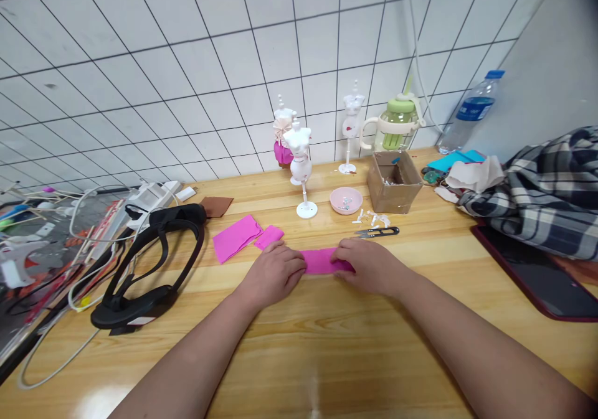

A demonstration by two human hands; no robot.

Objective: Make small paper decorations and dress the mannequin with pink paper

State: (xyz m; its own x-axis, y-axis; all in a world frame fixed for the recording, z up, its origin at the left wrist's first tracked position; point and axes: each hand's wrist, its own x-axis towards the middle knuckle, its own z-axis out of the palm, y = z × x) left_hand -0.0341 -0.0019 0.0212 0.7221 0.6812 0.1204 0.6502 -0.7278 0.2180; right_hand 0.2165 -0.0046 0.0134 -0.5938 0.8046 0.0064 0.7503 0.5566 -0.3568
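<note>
A flat bright pink strip [320, 261], of cloth or crepe paper, lies on the wooden table between my hands. My left hand [275, 274] has its fingers together over the strip's left end, pressing it to the table. At the other end, my right hand [364, 265] pinches the strip between thumb and fingers. A small folded pink piece [269, 237] lies just beyond my left hand, and a larger pink sheet [237, 238] is left of it. Black-handled thread snips [380, 232] rest beyond my right hand.
White mini dress forms [301, 164] stand near the tiled wall. Behind the snips are a pink dish [346, 201], paper scraps and a cardboard box [395, 182]. A black headset strap [149, 263] and cables lie left; a tablet [537, 276] and plaid cloth [555, 188] lie right.
</note>
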